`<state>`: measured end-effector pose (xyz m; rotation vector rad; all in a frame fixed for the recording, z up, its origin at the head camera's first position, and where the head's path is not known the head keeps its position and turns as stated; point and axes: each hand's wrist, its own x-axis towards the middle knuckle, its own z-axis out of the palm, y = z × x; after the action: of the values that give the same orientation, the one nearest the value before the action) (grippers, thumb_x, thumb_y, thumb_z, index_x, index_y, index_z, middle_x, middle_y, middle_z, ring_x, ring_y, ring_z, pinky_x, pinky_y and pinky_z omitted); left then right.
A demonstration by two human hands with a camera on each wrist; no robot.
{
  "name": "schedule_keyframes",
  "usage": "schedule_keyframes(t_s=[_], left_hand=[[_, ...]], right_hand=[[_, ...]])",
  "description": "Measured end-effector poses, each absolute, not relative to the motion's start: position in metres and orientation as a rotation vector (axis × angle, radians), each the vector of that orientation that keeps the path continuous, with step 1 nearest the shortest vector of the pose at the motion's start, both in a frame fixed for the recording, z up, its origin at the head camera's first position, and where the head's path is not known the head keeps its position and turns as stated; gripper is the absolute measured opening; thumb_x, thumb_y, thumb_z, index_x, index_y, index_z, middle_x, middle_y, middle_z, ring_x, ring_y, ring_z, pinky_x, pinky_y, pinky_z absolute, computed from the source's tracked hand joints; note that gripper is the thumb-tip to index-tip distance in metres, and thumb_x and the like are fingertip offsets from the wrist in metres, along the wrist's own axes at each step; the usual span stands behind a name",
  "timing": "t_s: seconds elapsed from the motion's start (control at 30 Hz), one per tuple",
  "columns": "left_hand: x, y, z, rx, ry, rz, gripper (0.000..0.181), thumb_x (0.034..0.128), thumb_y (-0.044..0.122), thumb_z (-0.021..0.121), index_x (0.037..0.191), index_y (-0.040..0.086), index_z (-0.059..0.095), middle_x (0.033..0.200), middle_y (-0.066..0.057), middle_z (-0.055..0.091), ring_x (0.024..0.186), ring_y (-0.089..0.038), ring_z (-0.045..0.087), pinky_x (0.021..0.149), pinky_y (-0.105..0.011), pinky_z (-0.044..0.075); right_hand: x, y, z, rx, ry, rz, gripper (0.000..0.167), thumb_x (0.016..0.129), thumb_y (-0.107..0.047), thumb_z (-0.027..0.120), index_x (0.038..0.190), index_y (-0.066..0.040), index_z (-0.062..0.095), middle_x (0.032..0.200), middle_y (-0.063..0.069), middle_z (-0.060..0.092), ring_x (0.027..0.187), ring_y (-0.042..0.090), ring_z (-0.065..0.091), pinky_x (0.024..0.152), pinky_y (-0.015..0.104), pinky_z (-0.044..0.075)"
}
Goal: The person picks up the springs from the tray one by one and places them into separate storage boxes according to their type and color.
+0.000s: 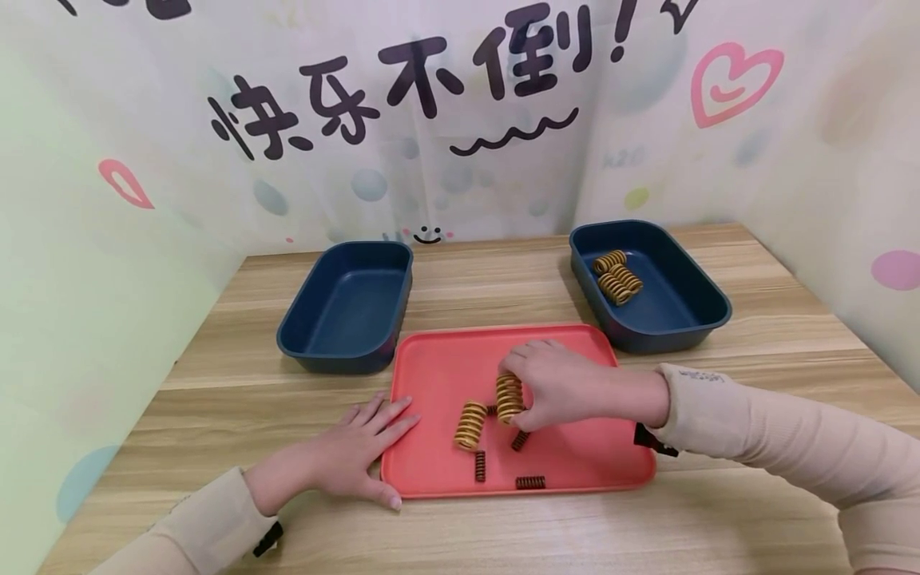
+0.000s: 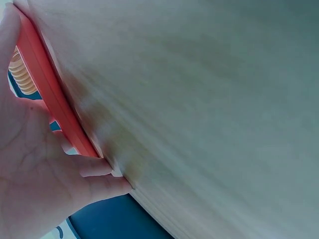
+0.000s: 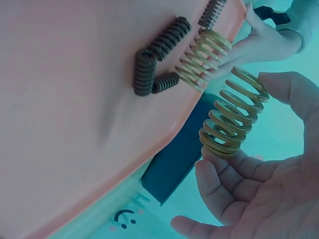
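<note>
My right hand point(image 1: 557, 383) pinches a large gold coil spring point(image 1: 509, 398) by its two ends, thumb at one and fingers at the other. In the right wrist view the spring point(image 3: 234, 113) appears raised off the red tray point(image 1: 431, 359). A second gold spring point(image 1: 470, 426) lies on the tray just left of the held one. Several small dark springs point(image 1: 530, 482) lie around them, one partly hidden by the held spring. At the tray's left edge, my left hand point(image 1: 352, 451) rests with fingers spread and fairly straight, the fingertips over the rim; it holds no spring.
A blue bin point(image 1: 345, 365) with nothing visible in it stands behind the tray to the left. Another blue bin point(image 1: 690, 315) stands at the back right, with several gold springs point(image 1: 618, 281) inside. Behind the wooden table point(image 1: 489, 279) hangs a printed cloth point(image 1: 460, 192).
</note>
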<state>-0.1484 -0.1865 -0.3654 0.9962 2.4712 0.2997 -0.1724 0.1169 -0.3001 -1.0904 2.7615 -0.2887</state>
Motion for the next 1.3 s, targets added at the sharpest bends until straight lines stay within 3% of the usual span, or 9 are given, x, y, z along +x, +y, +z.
schedule_keyframes(t_s=[0.6, 0.83, 1.07, 1.3], left_hand=[[-0.148, -0.186, -0.363, 0.978, 2.466, 0.306, 0.098, 0.0732, 0.065, 0.059, 0.146, 0.01, 0.023, 0.153, -0.013, 0.01, 0.135, -0.047, 0.006, 0.099, -0.066, 0.017], [-0.148, -0.186, -0.364, 0.986, 2.473, 0.312, 0.098, 0.0729, 0.064, 0.061, 0.145, 0.009, 0.024, 0.152, -0.014, 0.011, 0.134, -0.048, 0.008, 0.099, -0.066, 0.018], [-0.148, -0.186, -0.363, 0.987, 2.465, 0.304, 0.098, 0.0733, 0.065, 0.06, 0.146, 0.01, 0.023, 0.153, -0.013, 0.01, 0.135, -0.047, 0.007, 0.099, -0.066, 0.018], [-0.148, -0.185, -0.362, 0.978, 2.462, 0.301, 0.099, 0.073, 0.065, 0.059, 0.146, 0.01, 0.022, 0.153, -0.013, 0.009, 0.135, -0.047, 0.006, 0.1, -0.066, 0.017]], right_hand=[[-0.182, 0.13, -0.282, -1.05, 2.853, -0.314, 0.045, 0.074, -0.033, 0.072, 0.108, -0.007, 0.059, 0.102, 0.003, 0.059, 0.091, 0.019, 0.052, 0.08, 0.041, 0.043], [-0.185, 0.136, -0.273, -0.994, 2.876, -0.356, 0.05, 0.074, -0.032, 0.072, 0.113, -0.004, 0.058, 0.105, 0.005, 0.059, 0.096, 0.021, 0.052, 0.084, 0.041, 0.044], [-0.188, 0.142, -0.269, -0.97, 2.892, -0.432, 0.048, 0.073, -0.031, 0.072, 0.11, -0.004, 0.059, 0.1, 0.003, 0.059, 0.087, 0.018, 0.05, 0.072, 0.033, 0.045], [-0.191, 0.148, -0.267, -0.987, 2.921, -0.487, 0.046, 0.073, -0.031, 0.073, 0.107, -0.004, 0.06, 0.097, 0.003, 0.058, 0.086, 0.019, 0.051, 0.072, 0.033, 0.045]])
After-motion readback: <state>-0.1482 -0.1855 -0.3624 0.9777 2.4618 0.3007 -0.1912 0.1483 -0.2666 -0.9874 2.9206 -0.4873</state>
